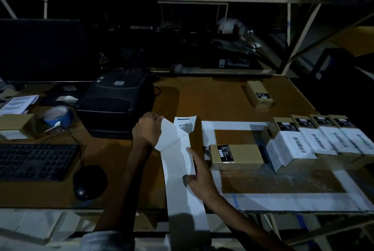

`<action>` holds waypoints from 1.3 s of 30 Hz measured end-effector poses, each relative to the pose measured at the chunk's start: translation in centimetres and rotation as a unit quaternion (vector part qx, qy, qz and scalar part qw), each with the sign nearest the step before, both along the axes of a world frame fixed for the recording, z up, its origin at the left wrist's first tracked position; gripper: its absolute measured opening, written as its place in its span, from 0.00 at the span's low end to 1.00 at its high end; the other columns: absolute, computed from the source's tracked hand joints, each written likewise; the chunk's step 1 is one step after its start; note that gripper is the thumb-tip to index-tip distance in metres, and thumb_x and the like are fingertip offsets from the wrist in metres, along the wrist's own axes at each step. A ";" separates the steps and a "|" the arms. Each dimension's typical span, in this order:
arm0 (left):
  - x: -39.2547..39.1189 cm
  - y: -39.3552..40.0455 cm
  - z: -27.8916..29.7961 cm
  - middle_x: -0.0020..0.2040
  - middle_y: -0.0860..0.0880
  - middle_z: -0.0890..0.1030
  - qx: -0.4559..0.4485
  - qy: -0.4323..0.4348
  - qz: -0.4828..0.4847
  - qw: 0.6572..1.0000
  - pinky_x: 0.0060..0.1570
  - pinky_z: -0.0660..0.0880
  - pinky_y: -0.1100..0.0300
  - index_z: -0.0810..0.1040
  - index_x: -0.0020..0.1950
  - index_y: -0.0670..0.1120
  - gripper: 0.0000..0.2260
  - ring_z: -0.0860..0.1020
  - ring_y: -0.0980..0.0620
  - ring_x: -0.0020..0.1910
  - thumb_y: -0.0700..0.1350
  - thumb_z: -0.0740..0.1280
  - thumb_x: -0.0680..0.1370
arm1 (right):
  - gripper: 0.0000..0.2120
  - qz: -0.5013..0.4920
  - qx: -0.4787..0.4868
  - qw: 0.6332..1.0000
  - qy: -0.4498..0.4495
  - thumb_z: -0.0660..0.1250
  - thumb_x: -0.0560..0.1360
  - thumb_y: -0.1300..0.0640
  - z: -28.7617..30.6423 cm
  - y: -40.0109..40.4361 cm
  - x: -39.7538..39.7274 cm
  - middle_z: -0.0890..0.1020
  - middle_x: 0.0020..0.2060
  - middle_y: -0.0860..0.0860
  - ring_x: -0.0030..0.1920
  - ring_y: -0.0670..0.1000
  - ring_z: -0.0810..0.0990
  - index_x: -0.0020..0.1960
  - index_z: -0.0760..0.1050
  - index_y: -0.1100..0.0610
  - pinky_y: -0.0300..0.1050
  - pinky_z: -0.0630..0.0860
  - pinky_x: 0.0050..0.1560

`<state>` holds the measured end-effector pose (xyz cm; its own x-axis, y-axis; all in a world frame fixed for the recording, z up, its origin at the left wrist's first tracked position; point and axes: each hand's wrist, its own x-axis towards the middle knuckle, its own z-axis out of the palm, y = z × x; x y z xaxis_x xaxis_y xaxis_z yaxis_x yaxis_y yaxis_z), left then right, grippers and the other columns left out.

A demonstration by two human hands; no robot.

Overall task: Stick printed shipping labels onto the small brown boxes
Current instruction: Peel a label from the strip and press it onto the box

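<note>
A long white label strip [180, 186] runs down the table's middle and hangs over the front edge. My left hand [148, 129] pinches a white label [168, 137] that lifts off the strip's upper part. A printed label with a barcode [185, 126] shows at the strip's far end. My right hand [199, 177] presses on the strip with its fingers. A small brown box [235, 154] with a black sticker lies just right of my right hand. Several brown boxes [315, 137] with white shipping labels stand in a row at the right.
A black label printer [117, 101] stands behind my left hand. A keyboard [34, 161] and mouse [87, 182] lie at the left, a blue tape roll [57, 117] behind them. One more brown box [260, 93] sits at the back right. A taped cardboard sheet [283, 198] covers the right.
</note>
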<state>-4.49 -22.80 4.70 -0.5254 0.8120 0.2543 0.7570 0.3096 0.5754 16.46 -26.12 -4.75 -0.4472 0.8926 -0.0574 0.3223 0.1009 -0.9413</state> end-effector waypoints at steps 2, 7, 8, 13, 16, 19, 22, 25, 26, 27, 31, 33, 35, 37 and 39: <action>-0.5 0.4 1.2 0.50 0.45 0.80 0.014 0.023 0.008 1.000 0.43 0.72 0.54 0.79 0.52 0.45 0.12 0.79 0.44 0.47 0.51 0.60 0.83 | 0.42 0.007 -0.005 1.000 -0.011 0.72 0.73 0.67 -0.1 0.1 -0.1 0.65 0.74 0.41 0.73 0.44 0.61 0.76 0.59 0.37 0.23 0.73 0.48; -1.0 1.9 5.0 0.50 0.46 0.79 0.070 0.089 0.010 0.994 0.42 0.68 0.54 0.79 0.52 0.44 0.12 0.79 0.44 0.47 0.49 0.59 0.83 | 0.43 0.006 -0.008 0.999 -0.049 0.71 0.74 0.66 0.0 0.3 -0.6 0.62 0.73 0.35 0.77 0.49 0.61 0.76 0.57 0.34 0.40 0.73 0.67; -1.1 2.3 5.8 0.50 0.45 0.79 0.082 0.099 0.011 0.992 0.41 0.68 0.54 0.79 0.52 0.44 0.12 0.79 0.44 0.47 0.48 0.59 0.83 | 0.43 0.004 -0.015 0.998 -0.058 0.71 0.74 0.66 0.1 0.3 -0.8 0.62 0.75 0.38 0.77 0.50 0.61 0.76 0.57 0.33 0.39 0.72 0.67; -2.0 4.3 8.6 0.52 0.43 0.78 0.113 0.138 0.049 0.983 0.40 0.69 0.53 0.79 0.53 0.41 0.14 0.79 0.42 0.47 0.48 0.58 0.85 | 0.40 0.000 -0.040 0.997 -0.066 0.68 0.76 0.69 0.9 0.3 -0.6 0.63 0.76 0.44 0.75 0.48 0.62 0.79 0.58 0.42 0.29 0.65 0.62; -2.3 4.6 9.8 0.53 0.42 0.78 0.140 0.122 0.079 0.979 0.42 0.71 0.50 0.78 0.54 0.40 0.14 0.79 0.40 0.48 0.48 0.57 0.85 | 0.39 -0.009 -0.046 0.998 -0.040 0.66 0.76 0.72 1.1 0.2 -0.5 0.61 0.72 0.39 0.74 0.46 0.61 0.79 0.59 0.47 0.20 0.65 0.54; -1.6 4.0 10.6 0.53 0.41 0.78 0.167 0.107 0.095 0.976 0.42 0.72 0.48 0.78 0.54 0.39 0.14 0.79 0.39 0.48 0.48 0.57 0.85 | 0.41 -0.017 -0.076 0.997 -0.001 0.67 0.74 0.73 1.9 0.6 -0.8 0.63 0.75 0.41 0.74 0.49 0.64 0.79 0.60 0.45 0.24 0.72 0.51; -0.4 2.4 10.5 0.51 0.41 0.79 0.216 0.092 0.088 0.968 0.39 0.68 0.52 0.78 0.53 0.39 0.13 0.78 0.40 0.46 0.47 0.58 0.85 | 0.39 -0.022 -0.078 0.996 0.048 0.67 0.73 0.75 3.7 1.5 -1.3 0.73 0.70 0.46 0.62 0.44 0.76 0.76 0.65 0.46 0.33 0.80 0.44; 1.1 0.2 9.6 0.50 0.44 0.79 0.255 0.042 0.082 0.963 0.41 0.64 0.57 0.78 0.52 0.41 0.12 0.76 0.47 0.45 0.47 0.59 0.84 | 0.36 -0.031 -0.063 0.995 0.067 0.67 0.72 0.74 5.9 3.1 -2.0 0.78 0.65 0.46 0.54 0.43 0.80 0.73 0.70 0.45 0.41 0.83 0.43; 1.6 -0.5 9.2 0.50 0.46 0.79 0.259 0.022 0.090 0.962 0.42 0.63 0.59 0.78 0.52 0.42 0.11 0.74 0.52 0.45 0.47 0.59 0.84 | 0.35 -0.035 -0.058 0.995 0.068 0.66 0.71 0.73 6.7 3.9 -2.4 0.79 0.64 0.47 0.51 0.44 0.82 0.72 0.71 0.45 0.40 0.82 0.39; 2.1 -1.3 8.8 0.50 0.47 0.79 0.263 0.003 0.100 0.960 0.43 0.63 0.61 0.78 0.53 0.43 0.11 0.72 0.56 0.45 0.48 0.59 0.84 | 0.34 -0.041 -0.052 0.996 0.066 0.66 0.72 0.73 7.5 4.8 -2.8 0.79 0.63 0.47 0.47 0.46 0.83 0.71 0.72 0.45 0.40 0.80 0.34; 3.5 -3.8 7.1 0.48 0.51 0.76 0.307 -0.040 0.110 0.945 0.44 0.62 0.65 0.78 0.52 0.43 0.11 0.68 0.63 0.45 0.47 0.60 0.84 | 0.27 -0.059 0.015 0.996 0.065 0.63 0.76 0.74 12.2 9.2 -5.0 0.78 0.59 0.46 0.44 0.57 0.81 0.70 0.74 0.52 0.55 0.80 0.39; 3.7 -4.7 6.8 0.48 0.54 0.74 0.330 -0.040 0.099 0.938 0.44 0.61 0.67 0.77 0.52 0.42 0.09 0.67 0.63 0.46 0.45 0.60 0.85 | 0.24 -0.065 0.060 0.993 0.073 0.62 0.77 0.75 14.4 12.8 -6.9 0.79 0.61 0.52 0.52 0.55 0.82 0.69 0.75 0.58 0.56 0.80 0.54; 3.4 -5.2 6.6 0.47 0.52 0.74 0.351 -0.024 0.089 0.932 0.44 0.62 0.66 0.76 0.51 0.40 0.09 0.69 0.60 0.45 0.43 0.60 0.84 | 0.22 -0.066 0.105 0.989 0.086 0.63 0.77 0.75 16.5 16.4 -8.7 0.79 0.63 0.56 0.59 0.54 0.79 0.67 0.76 0.59 0.55 0.79 0.61; 3.0 -5.5 6.6 0.45 0.47 0.75 0.376 0.013 0.083 0.923 0.44 0.64 0.64 0.76 0.50 0.38 0.08 0.71 0.56 0.45 0.40 0.60 0.84 | 0.21 -0.065 0.145 0.982 0.100 0.65 0.77 0.74 19.0 19.6 -10.3 0.78 0.64 0.54 0.60 0.52 0.78 0.67 0.77 0.59 0.43 0.80 0.58; 2.9 -5.8 6.9 0.45 0.46 0.75 0.393 0.022 0.078 0.916 0.44 0.65 0.63 0.76 0.49 0.37 0.07 0.71 0.55 0.45 0.38 0.61 0.83 | 0.21 -0.075 0.176 0.974 0.118 0.66 0.76 0.72 22.3 22.2 -11.8 0.78 0.61 0.51 0.57 0.50 0.77 0.67 0.77 0.58 0.32 0.78 0.50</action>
<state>-1.55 -28.57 11.61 -0.5947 0.2846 0.7519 0.7663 -0.0822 0.6372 4.70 -3.89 17.52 -0.2745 0.8946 0.3526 0.1361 0.3991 -0.9067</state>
